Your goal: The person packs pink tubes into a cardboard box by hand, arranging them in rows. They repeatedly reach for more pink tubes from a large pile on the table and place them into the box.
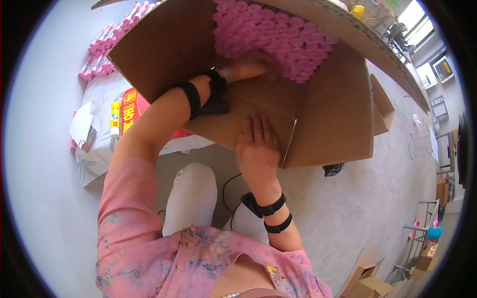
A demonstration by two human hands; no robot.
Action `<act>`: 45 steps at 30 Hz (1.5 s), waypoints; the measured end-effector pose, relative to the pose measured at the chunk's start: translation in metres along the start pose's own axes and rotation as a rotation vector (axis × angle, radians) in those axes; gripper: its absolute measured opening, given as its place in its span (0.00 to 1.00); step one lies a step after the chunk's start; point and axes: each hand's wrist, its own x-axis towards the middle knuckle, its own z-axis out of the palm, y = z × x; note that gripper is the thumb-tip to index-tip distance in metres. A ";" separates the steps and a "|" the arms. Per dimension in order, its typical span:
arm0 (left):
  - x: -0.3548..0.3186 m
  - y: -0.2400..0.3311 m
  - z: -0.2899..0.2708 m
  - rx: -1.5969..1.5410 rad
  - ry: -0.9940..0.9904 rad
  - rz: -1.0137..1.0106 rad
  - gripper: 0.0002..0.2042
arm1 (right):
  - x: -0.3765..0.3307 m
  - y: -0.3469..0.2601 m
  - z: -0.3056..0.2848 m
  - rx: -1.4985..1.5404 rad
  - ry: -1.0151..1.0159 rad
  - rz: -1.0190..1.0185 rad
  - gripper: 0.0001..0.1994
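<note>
A large brown cardboard box (333, 116) lies in front of me with its mouth toward me and its flaps spread. Many pink rolls (271, 30) are stacked at its far end, their round ends facing me. My left hand (253, 65) reaches into the box close to the lower rolls. Motion smears its fingers, so its grip does not show. My right hand (258, 141) rests flat on the near cardboard flap, fingers stretched out and holding nothing. Black straps with small dark devices circle both my forearms.
On the covered table (99, 149) at left are more pink rolls (107, 49), a yellow tube (115, 119), a red package (131, 107) and white papers (83, 124). Small cartons (370, 285) stand at lower right. A black bag (334, 169) lies beneath the box's right flap.
</note>
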 end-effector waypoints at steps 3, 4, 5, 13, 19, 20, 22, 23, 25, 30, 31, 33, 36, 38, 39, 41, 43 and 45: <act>0.010 -0.011 -0.001 0.087 0.010 0.041 0.10 | -0.001 0.001 0.002 0.041 0.004 0.008 0.22; 0.013 -0.012 0.000 0.020 0.042 0.007 0.09 | -0.001 0.001 0.002 0.042 -0.003 0.012 0.22; 0.015 -0.013 0.001 -0.046 0.075 -0.027 0.09 | -0.001 0.001 0.001 0.044 -0.011 0.009 0.22; 0.009 0.002 -0.003 -0.012 0.072 -0.031 0.12 | -0.001 0.000 -0.002 0.027 -0.016 0.000 0.23; 0.000 0.020 -0.005 -0.059 -0.086 -0.044 0.13 | -0.001 0.002 -0.001 0.024 -0.013 0.003 0.23; -0.002 0.027 -0.003 -0.092 -0.119 -0.012 0.14 | -0.001 0.003 -0.001 0.023 -0.012 0.009 0.23; 0.004 0.027 0.001 -0.205 -0.075 0.008 0.15 | -0.001 0.004 0.000 0.026 -0.011 0.012 0.22; 0.007 0.025 0.001 -0.317 -0.026 0.023 0.16 | -0.001 0.003 0.001 0.027 -0.010 0.011 0.22; 0.012 0.018 0.002 -0.328 -0.012 0.049 0.17 | -0.003 0.002 0.003 0.029 -0.015 0.011 0.22; 0.022 0.002 -0.007 -0.294 -0.020 0.131 0.19 | -0.002 -0.002 0.001 0.022 -0.016 0.008 0.22; 0.022 0.004 -0.006 -0.317 -0.040 0.116 0.20 | -0.001 -0.001 -0.001 0.021 -0.018 0.006 0.22; 0.021 0.010 -0.004 -0.339 -0.055 0.104 0.20 | -0.001 -0.001 -0.003 0.034 -0.006 0.011 0.22; 0.016 0.017 -0.007 -0.206 -0.101 0.114 0.21 | 0.000 -0.002 -0.001 -0.024 -0.010 0.006 0.21; 0.007 0.024 -0.004 -0.164 -0.096 0.126 0.20 | 0.001 -0.002 -0.001 -0.002 -0.009 0.011 0.21; -0.002 0.027 -0.006 -0.162 -0.096 0.126 0.20 | 0.001 -0.002 -0.001 0.021 -0.011 0.017 0.21; -0.020 0.033 -0.011 -0.322 -0.046 0.126 0.19 | -0.001 0.001 -0.001 0.002 0.002 0.013 0.21; -0.027 0.036 -0.017 -0.336 0.051 0.159 0.18 | -0.001 0.002 -0.001 -0.009 0.014 0.006 0.20; -0.027 0.035 -0.022 -0.348 0.154 0.189 0.18 | 0.000 0.000 0.000 0.007 0.027 0.006 0.20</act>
